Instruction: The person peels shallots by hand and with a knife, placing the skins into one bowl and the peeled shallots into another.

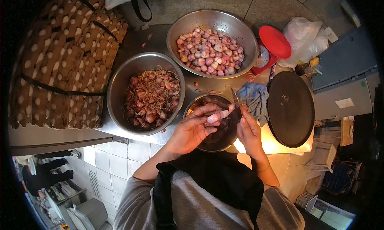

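Observation:
In my left hand (pixel 194 128) I hold a pale pink shallot (pixel 216 116) between thumb and fingers. My right hand (pixel 249 130) grips a small knife (pixel 235 99), its blade pointing away from me beside the shallot. Both hands are above a metal bowl (pixel 223 147) whose contents are partly hidden by them. To the left stands a steel basin (pixel 114 106) of unpeeled shallots (pixel 150 98) with dry roots and skins. Farther back, a perforated steel colander (pixel 176 34) holds many peeled shallots (pixel 210 52).
A red kitchen scale (pixel 275 46), a grey-blue cloth (pixel 255 100) and a dark round tray (pixel 291 110) lie on the right. Stacked egg trays (pixel 66 66) stand at the left. Plastic bags (pixel 303 40) are at the back right. Scraps of skin dot the steel table (pixel 156 35).

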Motion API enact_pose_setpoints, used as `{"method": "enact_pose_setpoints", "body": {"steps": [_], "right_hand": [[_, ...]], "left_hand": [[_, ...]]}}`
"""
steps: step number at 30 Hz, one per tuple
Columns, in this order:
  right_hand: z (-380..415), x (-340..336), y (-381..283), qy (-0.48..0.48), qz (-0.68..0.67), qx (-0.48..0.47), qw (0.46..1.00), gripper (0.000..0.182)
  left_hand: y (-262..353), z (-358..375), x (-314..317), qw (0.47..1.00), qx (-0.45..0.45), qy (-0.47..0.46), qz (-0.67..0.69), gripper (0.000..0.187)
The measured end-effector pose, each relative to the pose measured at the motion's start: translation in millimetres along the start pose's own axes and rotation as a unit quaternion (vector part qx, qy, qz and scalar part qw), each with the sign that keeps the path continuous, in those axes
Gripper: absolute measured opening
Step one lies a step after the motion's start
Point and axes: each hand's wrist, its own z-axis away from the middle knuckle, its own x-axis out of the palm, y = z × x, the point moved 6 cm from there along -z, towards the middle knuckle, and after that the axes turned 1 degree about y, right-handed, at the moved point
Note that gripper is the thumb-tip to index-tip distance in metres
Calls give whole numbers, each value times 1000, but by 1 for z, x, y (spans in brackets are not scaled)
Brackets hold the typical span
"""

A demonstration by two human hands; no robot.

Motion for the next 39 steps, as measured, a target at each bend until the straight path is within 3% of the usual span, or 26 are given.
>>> {"method": "enact_pose_setpoints", "body": {"steps": [2,5,14,19,22,27,31,34,36,38,39], "right_hand": [[5,7,-2,-19,11,4,1000,37],[11,14,-6,-38,20,2,999,37],[5,-9,-11,16,5,-33,999,38],[11,1,-8,-48,109,6,993,39],[15,10,-1,-46,77,19,996,40],[15,23,2,-76,90,27,993,41],[13,21,15,-89,37,56,994,40],[12,17,20,-83,43,61,994,40],[9,16,20,-84,53,71,993,39],[8,18,17,-93,40,78,992,39],[9,20,16,-98,35,81,991,39]], "left_hand": [[-1,-3,-5,1000,-1,4,2,26],[-8,-6,-35,986,71,66,-137,19],[6,-6,-32,993,21,111,-40,17],[42,-21,-14,970,157,130,-135,29],[83,-45,14,941,260,138,-171,33],[139,-77,67,937,283,69,-194,34],[175,-66,83,899,330,2,-287,30],[199,-52,60,826,348,63,-438,25],[220,-49,21,744,321,148,-567,20],[242,-51,-43,545,338,229,-732,15],[244,-49,-74,477,288,267,-786,15]]}}
